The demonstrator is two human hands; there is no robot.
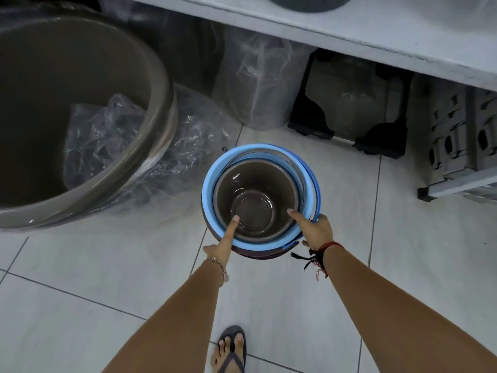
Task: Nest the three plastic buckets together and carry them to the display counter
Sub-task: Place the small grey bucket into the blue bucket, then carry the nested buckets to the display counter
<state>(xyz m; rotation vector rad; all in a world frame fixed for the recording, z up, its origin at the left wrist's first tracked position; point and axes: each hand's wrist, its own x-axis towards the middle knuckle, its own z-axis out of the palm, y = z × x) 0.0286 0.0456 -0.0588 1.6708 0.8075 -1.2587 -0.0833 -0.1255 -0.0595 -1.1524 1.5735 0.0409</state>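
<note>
Head view: both hands (223, 244) (313, 230) grip nested buckets (256, 200) (thumbs inside) above pale tiled floor (80, 305).

A large brown tub (80, 109) holds crumpled clear plastic (107, 135) beside a white shelf (349, 30).

Shop or stockroom selling plastic housewares. Evidence: large brown tub (67, 114) still sheathed in clear plastic wrap (188, 146), standing on pale tiled floor (80, 278). More wrapped goods (258, 84) stowed under white shelf (349, 28), alongside black plastic stools or racks (347, 111) and grey perforated crate (457, 141). Dark basket (306, 2) sits on shelf top, partly cut off. Nested stack of buckets (259, 200), blue rim around brown inner, points to multiples of same ware. Person's foot in flip-flop (231, 348) on tiles.
</note>
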